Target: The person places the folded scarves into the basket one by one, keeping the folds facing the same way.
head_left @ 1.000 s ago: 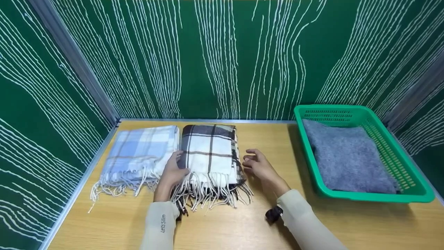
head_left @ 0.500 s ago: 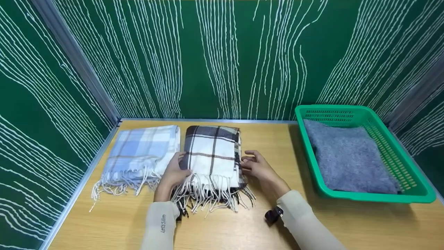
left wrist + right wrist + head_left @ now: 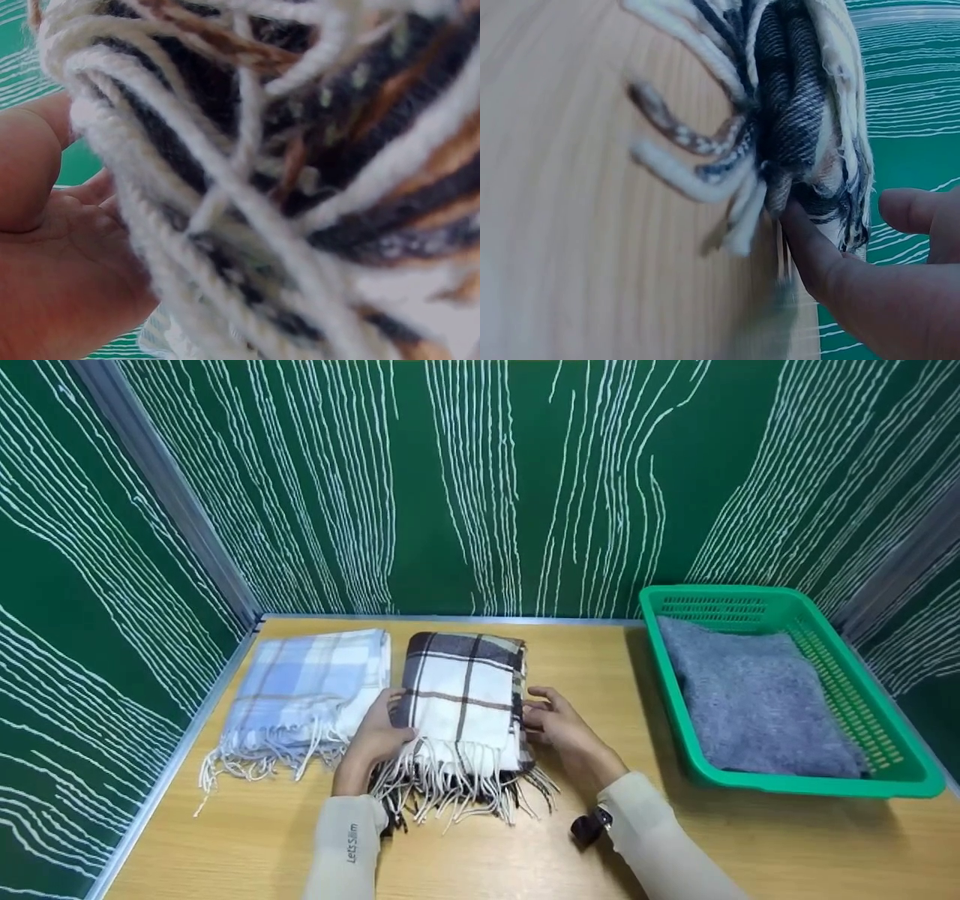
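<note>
A folded brown-and-white plaid scarf (image 3: pixel 461 716) lies on the table between both hands, its fringe toward me. My left hand (image 3: pixel 379 735) is along its left edge, thumb pointing at the fringe, fingers partly hidden beyond the cloth. White and dark fringe strands (image 3: pixel 225 172) fill most of the left wrist view, in front of the palm (image 3: pixel 75 262). On the opposite side, my right hand (image 3: pixel 566 731) has loosely bent fingers at the scarf's right edge. In the right wrist view one fingertip (image 3: pixel 799 217) touches the lower corner of the folded layers (image 3: pixel 791 97).
To the left lies a folded blue-and-white plaid scarf (image 3: pixel 315 675) with white fringe. A green basket (image 3: pixel 810 786) stands at the right, holding a fuzzy grey folded cloth (image 3: pixel 757 705). Green panels (image 3: pixel 420 562) with white wavy lines rise behind the wooden table (image 3: pixel 465 859).
The brown-and-white scarf has slid a little to the right, away from the blue one, closing the space to my right hand. My left hand has shifted slightly right.
</note>
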Demonstrator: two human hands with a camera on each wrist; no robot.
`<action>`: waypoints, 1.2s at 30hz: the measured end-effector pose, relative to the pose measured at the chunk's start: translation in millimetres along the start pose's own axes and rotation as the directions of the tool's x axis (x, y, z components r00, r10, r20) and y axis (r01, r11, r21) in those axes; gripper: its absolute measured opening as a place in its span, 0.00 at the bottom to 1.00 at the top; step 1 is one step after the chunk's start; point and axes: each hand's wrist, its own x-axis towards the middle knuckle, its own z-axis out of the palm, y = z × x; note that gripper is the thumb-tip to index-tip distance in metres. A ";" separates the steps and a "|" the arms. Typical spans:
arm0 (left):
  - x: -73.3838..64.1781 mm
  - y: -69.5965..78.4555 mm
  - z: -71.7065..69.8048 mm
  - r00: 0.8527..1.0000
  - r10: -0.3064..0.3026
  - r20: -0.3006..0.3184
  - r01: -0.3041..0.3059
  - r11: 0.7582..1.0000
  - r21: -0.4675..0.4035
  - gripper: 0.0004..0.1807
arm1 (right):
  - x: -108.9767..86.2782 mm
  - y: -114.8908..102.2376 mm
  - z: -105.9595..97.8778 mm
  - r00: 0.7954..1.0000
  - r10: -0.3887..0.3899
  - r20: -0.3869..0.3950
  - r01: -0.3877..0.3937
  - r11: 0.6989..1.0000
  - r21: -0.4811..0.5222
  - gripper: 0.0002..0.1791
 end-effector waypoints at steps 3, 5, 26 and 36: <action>-0.2 -0.8 0.1 1.000 0.004 0.002 -0.004 1.000 -0.006 0.40 | -1.3 -0.3 -2.2 1.000 0.022 0.020 -0.022 1.000 0.005 0.28; -0.5 -1.1 0.2 1.000 0.014 0.003 -0.014 0.999 -0.030 0.40 | -1.7 -0.5 -4.0 0.999 0.028 0.035 -0.029 1.000 0.004 0.27; -2.2 -1.9 -5.1 0.992 -0.092 0.083 0.098 0.993 -0.063 0.42 | -4.7 -1.1 -18.5 0.980 0.028 0.196 -0.047 0.995 0.090 0.21; -2.6 4.8 -6.4 0.982 -0.166 0.088 0.178 0.972 -0.150 0.26 | -7.8 -0.5 -23.5 0.976 0.029 0.217 -0.048 0.995 0.083 0.16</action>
